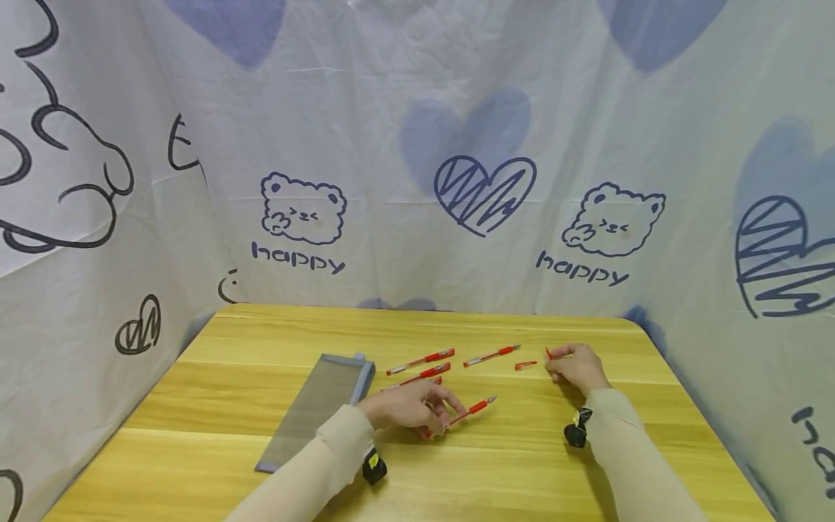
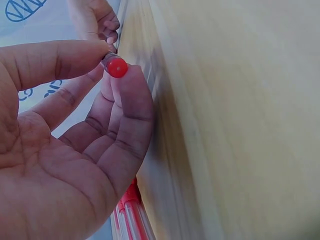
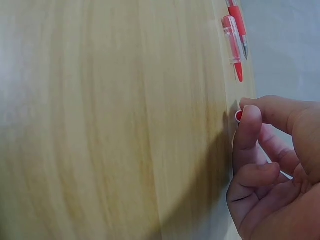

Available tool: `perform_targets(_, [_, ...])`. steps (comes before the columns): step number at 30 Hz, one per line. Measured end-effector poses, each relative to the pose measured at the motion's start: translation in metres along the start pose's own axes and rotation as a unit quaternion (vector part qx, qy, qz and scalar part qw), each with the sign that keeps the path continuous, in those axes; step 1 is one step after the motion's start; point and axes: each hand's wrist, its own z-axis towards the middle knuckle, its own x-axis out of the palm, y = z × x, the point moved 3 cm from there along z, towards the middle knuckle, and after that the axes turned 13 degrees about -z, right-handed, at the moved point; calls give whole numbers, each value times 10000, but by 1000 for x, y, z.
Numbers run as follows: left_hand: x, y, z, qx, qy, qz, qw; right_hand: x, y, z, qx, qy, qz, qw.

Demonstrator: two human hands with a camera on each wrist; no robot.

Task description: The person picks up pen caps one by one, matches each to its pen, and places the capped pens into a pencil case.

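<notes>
My left hand [image 1: 414, 406] pinches an uncapped red gel pen [image 1: 479, 406] near its back end, tip pointing away to the right. The pen's round red end [image 2: 117, 67] shows between thumb and finger in the left wrist view. At the right, my right hand [image 1: 580, 368] pinches a small red pen cap [image 3: 239, 116] between thumb and fingertip, mostly covered by the fingers. A loose clear-and-red cap [image 1: 525, 365] lies just left of that hand. Beyond it, another uncapped red pen [image 1: 492, 355] lies on the table.
Several capped red pens [image 1: 420, 361] lie beyond my left hand, one partly hidden by it. A grey mesh pouch [image 1: 309, 409] with a blue-grey edge lies flat to their left. The wooden table [image 1: 509, 478] is bordered by printed white curtains [image 1: 391, 246].
</notes>
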Motion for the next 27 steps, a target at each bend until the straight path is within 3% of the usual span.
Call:
perform_targets(17, [-3,2,-4,-8,63,-202,9998,-5,-5,-5,-292,-23,-775,9966])
perform_targets(27, [-7,5,-7,-16,-68,-214,9997,-5,-8,-6,-241,79,-550,9982])
